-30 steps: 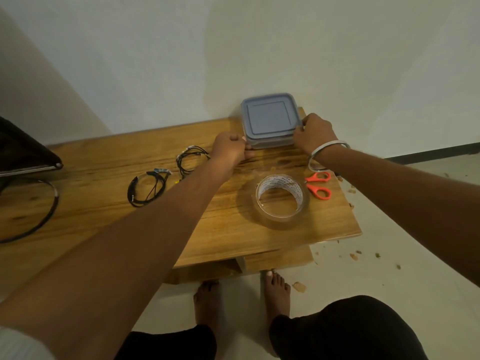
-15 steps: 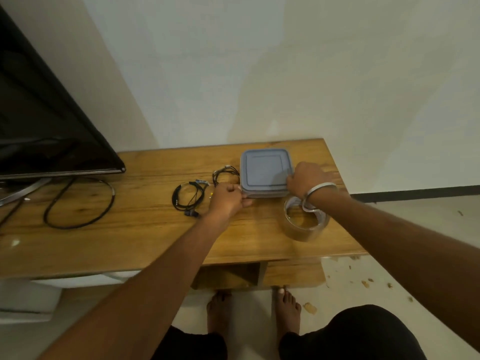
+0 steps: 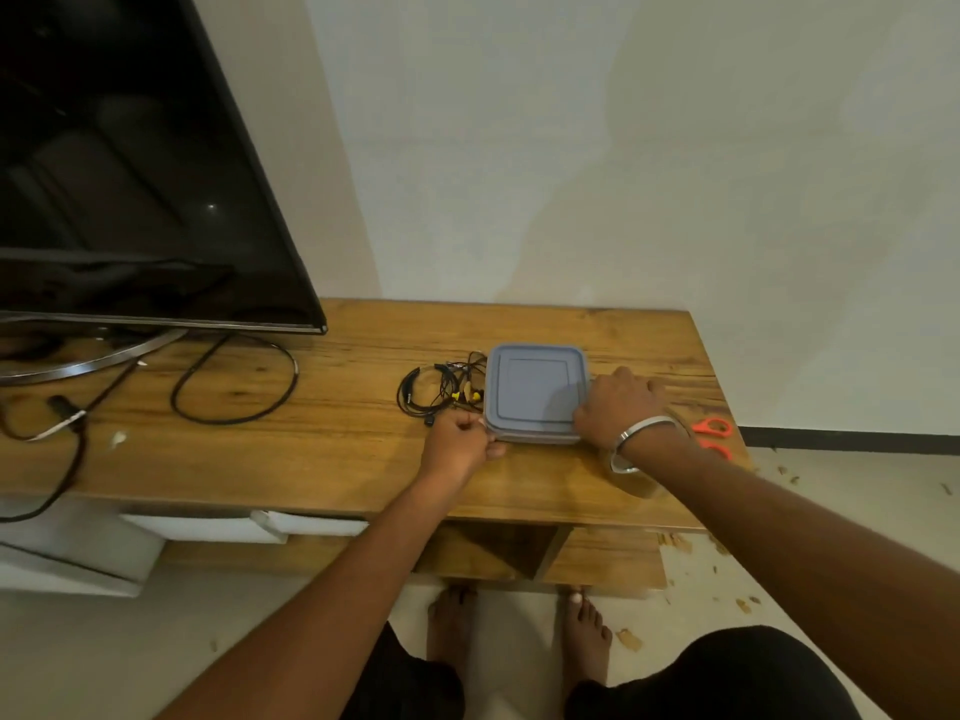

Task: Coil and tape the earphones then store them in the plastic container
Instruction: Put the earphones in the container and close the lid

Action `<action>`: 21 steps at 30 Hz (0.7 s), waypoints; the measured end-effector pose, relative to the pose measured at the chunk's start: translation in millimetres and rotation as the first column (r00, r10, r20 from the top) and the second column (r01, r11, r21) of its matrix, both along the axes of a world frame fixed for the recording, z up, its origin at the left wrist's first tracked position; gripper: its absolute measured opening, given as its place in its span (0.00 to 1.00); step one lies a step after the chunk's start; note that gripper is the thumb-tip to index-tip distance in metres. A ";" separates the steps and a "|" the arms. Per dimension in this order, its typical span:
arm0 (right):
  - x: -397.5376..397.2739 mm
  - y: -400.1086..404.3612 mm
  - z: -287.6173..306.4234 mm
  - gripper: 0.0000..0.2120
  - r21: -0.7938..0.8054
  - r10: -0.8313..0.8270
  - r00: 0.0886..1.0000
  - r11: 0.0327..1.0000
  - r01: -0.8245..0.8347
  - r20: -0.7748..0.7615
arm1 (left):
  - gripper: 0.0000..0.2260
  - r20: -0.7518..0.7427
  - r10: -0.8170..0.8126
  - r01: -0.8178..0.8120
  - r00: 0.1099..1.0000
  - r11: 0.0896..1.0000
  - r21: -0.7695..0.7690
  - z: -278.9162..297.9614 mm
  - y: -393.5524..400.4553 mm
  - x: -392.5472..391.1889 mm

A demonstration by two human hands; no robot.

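A square plastic container (image 3: pixel 530 392) with a grey-blue lid stands shut on the wooden table (image 3: pixel 337 444). My left hand (image 3: pixel 460 441) grips its near left corner with curled fingers. My right hand (image 3: pixel 618 405) holds its right edge, fingers curled over the lid. Two bundles of black earphones (image 3: pixel 441 389) lie on the table just left of the container, touching it. A clear tape roll (image 3: pixel 636 480) sits near the front edge, mostly hidden under my right wrist.
Orange-handled scissors (image 3: pixel 711 433) lie at the table's right edge. A black TV (image 3: pixel 130 174) on a metal stand fills the left, with a looped black cable (image 3: pixel 234 387) beside it. My bare feet show below the table, and crumbs dot the floor.
The camera has tilted up and pulled back, so the TV is now in view. Both hands stay on the container, which sits closer to the earphones than one second ago.
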State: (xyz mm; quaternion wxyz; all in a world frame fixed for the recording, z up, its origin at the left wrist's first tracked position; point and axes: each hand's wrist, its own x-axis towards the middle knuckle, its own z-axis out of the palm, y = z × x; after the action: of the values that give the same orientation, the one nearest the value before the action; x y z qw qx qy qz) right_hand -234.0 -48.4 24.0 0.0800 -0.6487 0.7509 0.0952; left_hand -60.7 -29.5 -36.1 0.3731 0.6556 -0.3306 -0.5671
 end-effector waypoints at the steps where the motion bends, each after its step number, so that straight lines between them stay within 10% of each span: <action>1: 2.9 3.8 -2.6 0.17 -0.067 0.016 0.999 0.998 -0.019 -0.040 | 0.07 0.002 0.001 -0.001 1.000 1.000 -0.002 -1.7 2.5 0.6; 6: 28.6 21.0 -5.4 0.20 -0.355 0.300 0.951 0.900 -0.254 0.080 | 0.07 -0.003 0.016 -0.016 1.000 1.000 -0.001 -2.5 6.5 -1.5; 10: 51.7 28.7 -11.6 0.18 -0.290 0.484 0.845 0.862 -0.416 0.225 | 0.06 0.078 -0.004 0.008 0.997 0.999 -0.050 -2.0 7.7 -3.4; 21: 45.6 18.1 -22.7 0.15 -0.277 0.532 0.846 0.811 -0.515 -0.015 | 0.08 -0.059 -0.013 0.008 0.998 0.997 -0.075 -1.3 -1.6 -10.5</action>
State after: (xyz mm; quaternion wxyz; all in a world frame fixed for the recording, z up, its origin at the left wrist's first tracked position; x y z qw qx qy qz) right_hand -188.4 -30.2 1.3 -0.0149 -0.8376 0.5459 -0.0104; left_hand -71.3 -31.1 -37.4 0.4041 0.6221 -0.3438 -0.5757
